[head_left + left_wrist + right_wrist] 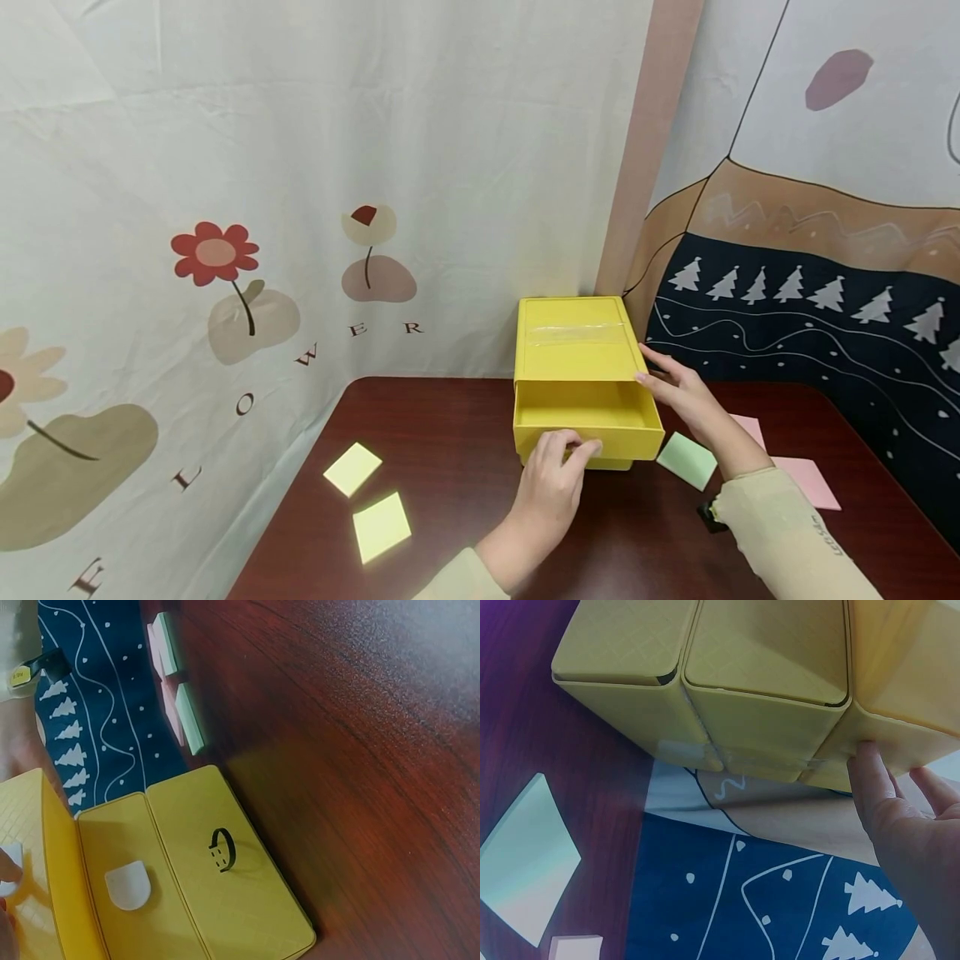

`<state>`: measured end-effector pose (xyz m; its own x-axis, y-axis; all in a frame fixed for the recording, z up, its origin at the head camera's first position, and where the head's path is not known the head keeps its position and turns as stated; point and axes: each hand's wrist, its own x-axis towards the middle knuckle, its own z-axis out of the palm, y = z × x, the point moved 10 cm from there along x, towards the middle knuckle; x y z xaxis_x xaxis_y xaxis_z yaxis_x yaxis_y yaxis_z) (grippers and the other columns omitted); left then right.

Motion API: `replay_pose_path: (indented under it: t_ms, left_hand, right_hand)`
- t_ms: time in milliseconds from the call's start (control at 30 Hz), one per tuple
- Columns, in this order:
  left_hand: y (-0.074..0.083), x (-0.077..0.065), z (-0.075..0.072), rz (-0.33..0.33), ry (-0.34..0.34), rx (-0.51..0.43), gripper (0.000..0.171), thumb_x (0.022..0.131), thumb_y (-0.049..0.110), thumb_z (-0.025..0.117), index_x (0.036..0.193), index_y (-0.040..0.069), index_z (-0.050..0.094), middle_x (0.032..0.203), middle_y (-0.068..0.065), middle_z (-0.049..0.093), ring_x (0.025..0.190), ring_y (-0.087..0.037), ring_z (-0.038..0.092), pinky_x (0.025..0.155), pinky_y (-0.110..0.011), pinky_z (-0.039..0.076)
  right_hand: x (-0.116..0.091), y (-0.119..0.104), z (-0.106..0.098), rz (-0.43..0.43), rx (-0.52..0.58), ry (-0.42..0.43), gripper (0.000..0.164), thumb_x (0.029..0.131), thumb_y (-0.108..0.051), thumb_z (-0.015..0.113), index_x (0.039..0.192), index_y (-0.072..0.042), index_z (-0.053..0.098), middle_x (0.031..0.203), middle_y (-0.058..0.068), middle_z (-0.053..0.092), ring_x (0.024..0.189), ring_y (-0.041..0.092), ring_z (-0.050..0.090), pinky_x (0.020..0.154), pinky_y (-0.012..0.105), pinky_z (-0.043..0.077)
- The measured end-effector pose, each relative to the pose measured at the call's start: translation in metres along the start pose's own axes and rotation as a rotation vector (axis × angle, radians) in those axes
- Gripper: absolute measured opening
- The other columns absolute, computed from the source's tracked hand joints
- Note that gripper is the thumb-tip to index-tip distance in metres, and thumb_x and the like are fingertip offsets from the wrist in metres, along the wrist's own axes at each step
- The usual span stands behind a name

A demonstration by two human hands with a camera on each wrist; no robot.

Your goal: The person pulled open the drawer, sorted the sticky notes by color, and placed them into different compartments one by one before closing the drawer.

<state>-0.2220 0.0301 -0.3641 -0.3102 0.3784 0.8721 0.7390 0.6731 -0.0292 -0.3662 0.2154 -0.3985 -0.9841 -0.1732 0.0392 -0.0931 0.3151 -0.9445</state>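
Note:
A yellow three-drawer box [573, 325] stands at the back of the table, its top drawer [637, 443] pulled out and bare inside where visible. My left hand [546, 487] is at that drawer's front, fingers curled at its white pull [10, 879], which shows partly at the edge of the left wrist view. Below it, the middle drawer has a white rounded pull [129, 885] and the bottom one a black strap handle [225, 851]; both are closed. My right hand [696, 406] rests straight fingertips against the box's right side, near the top.
Two pale yellow sticky-note pads [382, 527] lie on the dark red table [442, 467] at left. To the right of the box are a green pad [687, 461] and pink pads [808, 483]. A printed curtain [465, 167] hangs close behind the box.

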Motion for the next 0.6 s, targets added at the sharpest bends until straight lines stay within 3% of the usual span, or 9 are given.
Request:
replay_pose_path:
  t_ms: [300,600]
  left_hand:
    - [0.0029,-0.0023,-0.0019,0.002,-0.008,-0.006,0.021,0.096,0.006,0.052,0.104,0.017,0.068,0.098,-0.002,0.055,0.085,-0.014,0.054,0.070,-0.018,0.048]
    - [0.0022,-0.0036,-0.0035,0.016,-0.018,-0.006,0.029,0.083,0.003,0.067,0.109,0.016,0.068,0.103,-0.002,0.057,0.091,-0.016,0.056,0.076,-0.021,0.049]
  right_hand:
    - [-0.0009,0.0013,0.0000,0.004,0.000,0.003,0.071,0.095,-0.043,0.053,0.153,-0.019,0.020,0.156,0.017,0.016,0.133,0.043,0.037,0.103,0.059,0.034]
    - [0.0001,0.0011,0.0012,0.003,0.003,0.000,0.071,0.095,-0.044,0.053,0.152,-0.019,0.021,0.157,0.018,0.013,0.133,0.042,0.036,0.103,0.058,0.035]
